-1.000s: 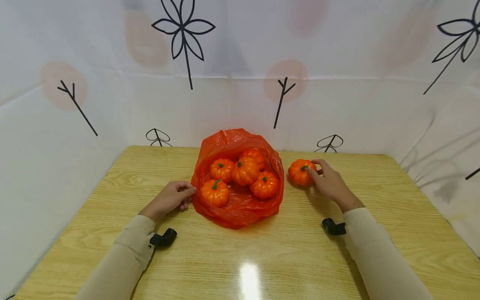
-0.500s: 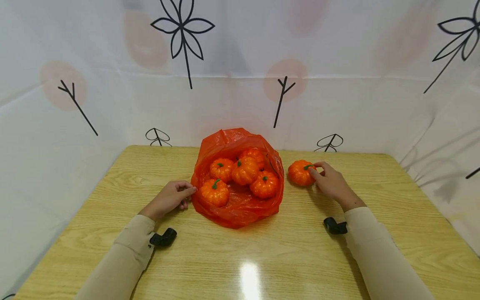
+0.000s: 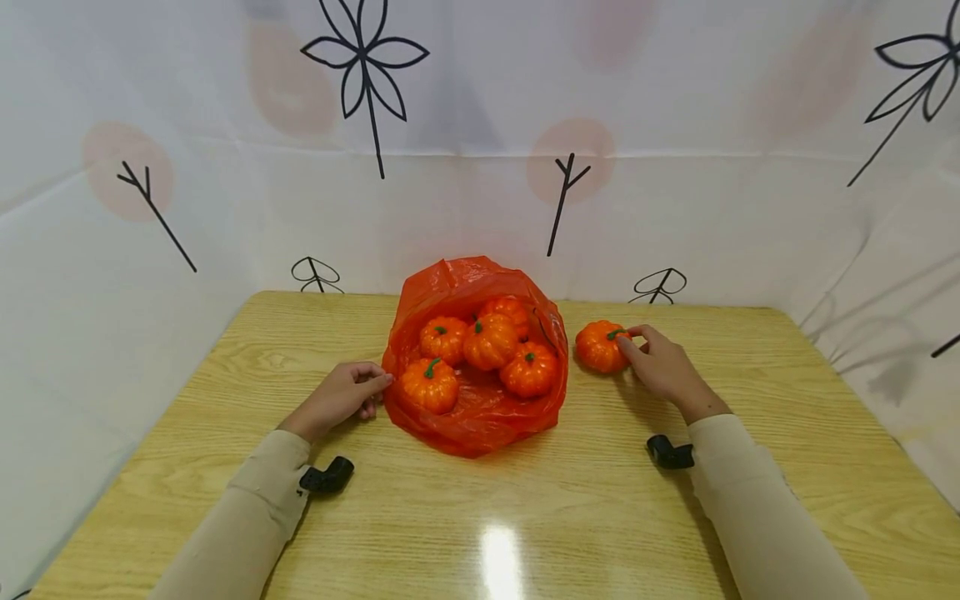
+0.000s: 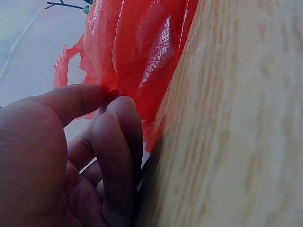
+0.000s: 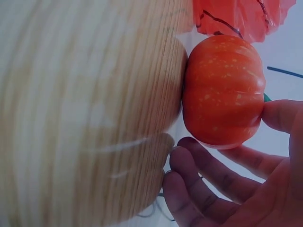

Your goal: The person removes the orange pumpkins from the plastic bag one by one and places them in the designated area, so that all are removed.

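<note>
A red plastic bag (image 3: 472, 435) stands with its mouth wide on the table, and several small orange pumpkins (image 3: 490, 342) with green stems lie inside. My left hand (image 3: 345, 398) pinches the bag's left side between thumb and forefinger; the left wrist view shows those fingertips (image 4: 124, 105) against the plastic. To the right of the bag, another orange pumpkin (image 3: 600, 347) rests on the table. My right hand (image 3: 663, 367) holds it from its right side. In the right wrist view the thumb (image 5: 280, 115) touches the pumpkin near its stem, with the other fingers curled around its side.
The wooden table (image 3: 420, 525) reaches back to a white curtain (image 3: 465, 200) printed with black plant drawings. A black wrist-worn piece sits beside each cuff, the left one (image 3: 327, 477) and the right one (image 3: 670, 452), both close above the tabletop.
Over the first half second, my right hand shifts slightly to the right and the pumpkin's stem tips right with it. The left hand and the bag stay where they were.
</note>
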Tool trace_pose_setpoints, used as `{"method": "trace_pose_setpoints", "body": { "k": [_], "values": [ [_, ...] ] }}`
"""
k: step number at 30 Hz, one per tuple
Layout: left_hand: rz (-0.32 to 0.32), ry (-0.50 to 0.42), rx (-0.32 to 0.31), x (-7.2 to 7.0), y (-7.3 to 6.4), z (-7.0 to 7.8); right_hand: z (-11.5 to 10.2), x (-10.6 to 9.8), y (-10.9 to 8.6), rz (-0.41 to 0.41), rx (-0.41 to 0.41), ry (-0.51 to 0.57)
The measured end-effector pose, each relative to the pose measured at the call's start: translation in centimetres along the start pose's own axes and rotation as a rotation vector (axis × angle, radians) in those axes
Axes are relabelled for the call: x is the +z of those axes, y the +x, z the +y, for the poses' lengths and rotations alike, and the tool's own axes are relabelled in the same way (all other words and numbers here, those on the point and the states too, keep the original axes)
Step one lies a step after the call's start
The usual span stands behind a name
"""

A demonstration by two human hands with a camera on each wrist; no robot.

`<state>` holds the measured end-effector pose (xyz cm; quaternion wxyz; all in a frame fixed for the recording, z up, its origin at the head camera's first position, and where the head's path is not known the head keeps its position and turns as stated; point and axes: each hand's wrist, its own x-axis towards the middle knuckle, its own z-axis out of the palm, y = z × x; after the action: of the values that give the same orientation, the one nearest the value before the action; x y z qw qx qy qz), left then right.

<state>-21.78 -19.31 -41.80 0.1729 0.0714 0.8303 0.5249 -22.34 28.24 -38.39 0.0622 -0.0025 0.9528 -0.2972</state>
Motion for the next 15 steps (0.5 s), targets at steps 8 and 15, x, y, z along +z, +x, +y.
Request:
{"method": "trace_pose_setpoints", "body": {
  "k": [8, 15],
  "values": [
    [0.003, 0.001, 0.0, 0.05, 0.05, -0.04, -0.06, 0.06, -0.08, 0.022, -0.005, 0.014],
    [0.006, 0.004, 0.0, 0.03, 0.06, -0.06, 0.1, 0.16, -0.06, 0.106, -0.015, 0.048]
  ]
}}
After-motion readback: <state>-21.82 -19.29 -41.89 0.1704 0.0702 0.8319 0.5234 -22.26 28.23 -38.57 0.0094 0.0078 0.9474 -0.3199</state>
